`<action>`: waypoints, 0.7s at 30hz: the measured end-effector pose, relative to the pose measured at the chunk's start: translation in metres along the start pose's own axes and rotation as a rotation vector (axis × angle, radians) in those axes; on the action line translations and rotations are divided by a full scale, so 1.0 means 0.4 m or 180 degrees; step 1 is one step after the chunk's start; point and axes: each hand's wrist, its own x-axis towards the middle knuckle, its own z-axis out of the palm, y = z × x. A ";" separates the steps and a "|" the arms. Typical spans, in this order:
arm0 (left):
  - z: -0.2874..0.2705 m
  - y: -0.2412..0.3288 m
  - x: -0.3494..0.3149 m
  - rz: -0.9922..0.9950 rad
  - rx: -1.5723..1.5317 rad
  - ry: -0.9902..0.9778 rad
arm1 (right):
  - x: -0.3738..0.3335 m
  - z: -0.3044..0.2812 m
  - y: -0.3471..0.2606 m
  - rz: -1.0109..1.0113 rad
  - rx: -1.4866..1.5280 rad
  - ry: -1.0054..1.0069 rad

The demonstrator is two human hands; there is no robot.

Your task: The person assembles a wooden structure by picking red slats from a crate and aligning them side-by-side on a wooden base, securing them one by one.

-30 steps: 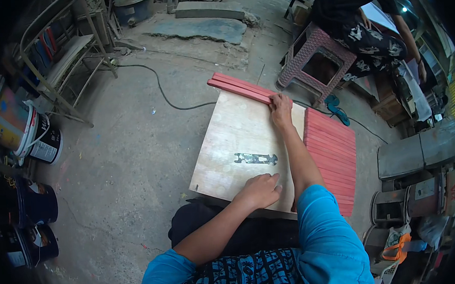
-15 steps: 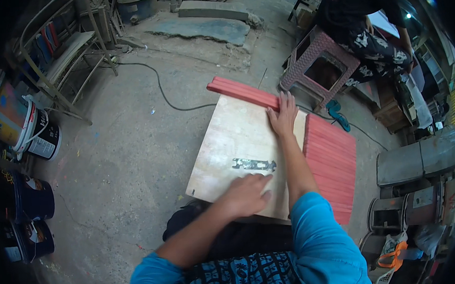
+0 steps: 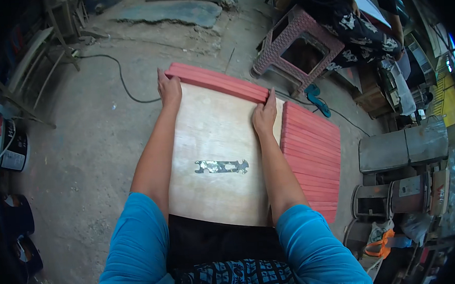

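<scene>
A pale wooden board (image 3: 219,142) lies in front of me with a dark patterned mark (image 3: 222,167) at its middle. Along its far edge sits a stack of red strips (image 3: 216,81). My left hand (image 3: 169,88) grips the far left corner of the board at the left end of the strips. My right hand (image 3: 265,117) holds the far right edge of the board, fingertips touching the strips. Both arms in blue sleeves stretch over the board.
A ribbed red panel (image 3: 311,155) lies to the right of the board. A pink plastic stool (image 3: 299,51) stands beyond it, with another person (image 3: 355,9) behind. A black cable (image 3: 122,78) runs across the concrete floor. Paint cans (image 3: 9,150) sit at left, grey boxes (image 3: 400,149) at right.
My left hand has moved from the near edge of the board up to its far left corner. My right hand stays at the far right edge. The view has closed in on the board.
</scene>
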 end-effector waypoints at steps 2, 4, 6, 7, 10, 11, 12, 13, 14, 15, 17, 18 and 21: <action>-0.003 0.007 -0.011 0.0007 -0.0044 -0.0019 | 0.000 -0.002 0.009 -0.0105 -0.0035 0.0006; -0.012 0.012 -0.013 0.0058 -0.0092 0.0001 | 0.001 -0.004 -0.002 -0.0113 -0.0086 -0.0040; -0.017 0.014 -0.016 0.0131 -0.0008 -0.0134 | 0.000 0.002 0.002 -0.0144 -0.0143 -0.0048; -0.015 0.003 -0.007 0.0131 -0.0004 -0.0126 | 0.001 0.002 -0.004 -0.0151 -0.0149 -0.0035; -0.008 -0.024 0.013 0.0551 0.0314 0.0012 | 0.003 0.007 -0.006 -0.0149 -0.0139 -0.0005; -0.006 -0.012 0.007 0.0534 0.0273 -0.0067 | 0.004 0.006 -0.002 -0.0138 -0.0133 0.0017; -0.005 -0.001 0.001 0.0517 0.0234 -0.0147 | 0.004 0.007 0.003 -0.0124 -0.0137 0.0025; -0.006 -0.003 0.003 0.0519 0.0237 -0.0148 | 0.005 0.009 0.002 -0.0169 -0.0175 0.0040; -0.007 -0.005 0.005 0.0585 0.0250 -0.0132 | 0.006 0.010 0.002 -0.0213 -0.0213 0.0055; -0.008 -0.006 0.007 0.0650 0.0263 -0.0116 | 0.006 0.011 0.002 -0.0210 -0.0211 0.0055; -0.009 -0.006 0.008 0.0681 0.0295 -0.0139 | 0.005 0.012 0.001 -0.0209 -0.0215 0.0075; -0.011 -0.006 0.008 0.0718 0.0327 -0.0161 | 0.005 0.013 0.000 -0.0210 -0.0217 0.0070; -0.011 -0.005 0.003 0.0737 0.0357 -0.0145 | 0.007 0.013 0.000 -0.0184 -0.0250 0.0087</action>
